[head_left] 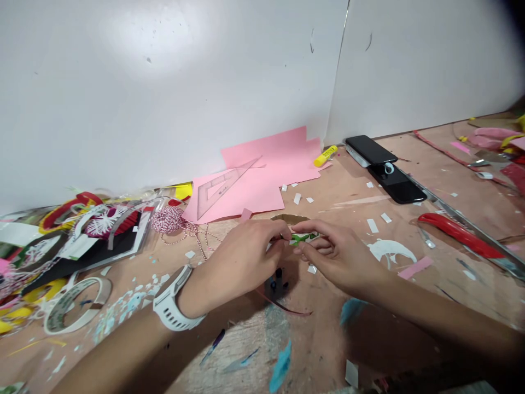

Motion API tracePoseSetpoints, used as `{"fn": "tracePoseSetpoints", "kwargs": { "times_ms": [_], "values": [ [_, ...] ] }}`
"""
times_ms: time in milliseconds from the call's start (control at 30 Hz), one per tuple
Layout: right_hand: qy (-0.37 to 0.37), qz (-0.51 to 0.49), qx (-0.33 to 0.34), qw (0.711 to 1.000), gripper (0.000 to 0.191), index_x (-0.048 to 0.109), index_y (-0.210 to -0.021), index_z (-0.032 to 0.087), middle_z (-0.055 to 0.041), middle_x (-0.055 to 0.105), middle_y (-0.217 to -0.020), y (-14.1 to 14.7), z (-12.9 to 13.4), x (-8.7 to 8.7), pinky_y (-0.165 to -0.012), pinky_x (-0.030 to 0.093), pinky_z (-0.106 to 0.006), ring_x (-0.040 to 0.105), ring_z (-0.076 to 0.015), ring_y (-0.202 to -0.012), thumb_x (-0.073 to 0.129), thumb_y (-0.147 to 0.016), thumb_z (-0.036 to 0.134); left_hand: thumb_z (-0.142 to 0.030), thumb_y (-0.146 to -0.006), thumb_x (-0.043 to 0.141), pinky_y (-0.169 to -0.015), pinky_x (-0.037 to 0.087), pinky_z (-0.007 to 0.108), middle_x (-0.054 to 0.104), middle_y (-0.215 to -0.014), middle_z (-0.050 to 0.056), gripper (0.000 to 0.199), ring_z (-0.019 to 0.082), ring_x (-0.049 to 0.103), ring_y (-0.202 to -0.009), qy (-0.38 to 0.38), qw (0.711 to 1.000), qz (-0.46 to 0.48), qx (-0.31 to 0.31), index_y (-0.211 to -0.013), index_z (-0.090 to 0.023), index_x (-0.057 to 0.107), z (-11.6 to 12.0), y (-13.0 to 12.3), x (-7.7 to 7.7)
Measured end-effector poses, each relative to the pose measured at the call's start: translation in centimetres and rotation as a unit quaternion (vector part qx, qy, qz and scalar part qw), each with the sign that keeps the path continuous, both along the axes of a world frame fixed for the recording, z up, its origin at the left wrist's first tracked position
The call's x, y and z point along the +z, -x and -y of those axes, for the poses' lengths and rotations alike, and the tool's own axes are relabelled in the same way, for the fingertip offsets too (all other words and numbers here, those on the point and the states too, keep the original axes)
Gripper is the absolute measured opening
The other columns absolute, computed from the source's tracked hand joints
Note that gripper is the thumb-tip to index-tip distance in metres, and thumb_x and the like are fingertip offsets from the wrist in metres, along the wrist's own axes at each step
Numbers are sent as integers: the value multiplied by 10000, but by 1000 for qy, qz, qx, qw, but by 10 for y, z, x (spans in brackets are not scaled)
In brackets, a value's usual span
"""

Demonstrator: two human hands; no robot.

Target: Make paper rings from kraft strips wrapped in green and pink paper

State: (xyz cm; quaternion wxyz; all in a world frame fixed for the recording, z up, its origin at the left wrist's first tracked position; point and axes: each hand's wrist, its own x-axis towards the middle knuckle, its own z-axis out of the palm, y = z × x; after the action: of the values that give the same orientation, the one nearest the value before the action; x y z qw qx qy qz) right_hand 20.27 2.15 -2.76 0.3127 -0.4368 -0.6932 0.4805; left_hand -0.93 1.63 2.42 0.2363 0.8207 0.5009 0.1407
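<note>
Between both hands, above or upon the paint-stained table [315, 339] (which of these, cannot tell): a brown ring [287, 218] with a green-and-white piece [302, 238] at its near side. Left hand [246, 249]: curled, thumb and forefinger pinched upon the left end of this piece. Right hand [330, 249]: half open, thumb and forefinger tips at its edge; how firmly gripping, cannot tell. Seems light, perhaps of cardboard, rather stiff but probably easy to crush. Better to hold softly by the rim, without strong squeezing. About writing: small print on the clear set square [213, 191], too tiny for reading; also greenish print inside the tape roll [61, 305], likewise not readable.
</note>
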Motion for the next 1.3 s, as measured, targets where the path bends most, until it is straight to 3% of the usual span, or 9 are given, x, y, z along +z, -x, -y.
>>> {"fn": "tracePoseSetpoints", "kwargs": {
  "times_ms": [467, 1300],
  "values": [
    [-13, 10, -16, 1000, 288, 649, -1228, 280, -46, 787, -1098, 1, 0, -1, -705, 615, -282, 777, -170, -812, 667, -946, 334, -181, -963, 548, -788, 448, 333, 751, -947, -56, 185, 158, 646, -811, 7, 1000, 18, 2, -976, -272, 709, 1, -1, 2],
    [-4, 17, -5, 1000, 281, 675, -1204, 245, -12, 760, -771, 4, 1, 3, -697, 617, -326, 764, -201, -734, 646, -959, 378, -164, -951, 533, -799, 482, 356, 749, -887, 3, 205, 183, 637, -783, 2, 1000, 6, 7, -968, -224, 727, 0, -3, 3]
  ]
}}
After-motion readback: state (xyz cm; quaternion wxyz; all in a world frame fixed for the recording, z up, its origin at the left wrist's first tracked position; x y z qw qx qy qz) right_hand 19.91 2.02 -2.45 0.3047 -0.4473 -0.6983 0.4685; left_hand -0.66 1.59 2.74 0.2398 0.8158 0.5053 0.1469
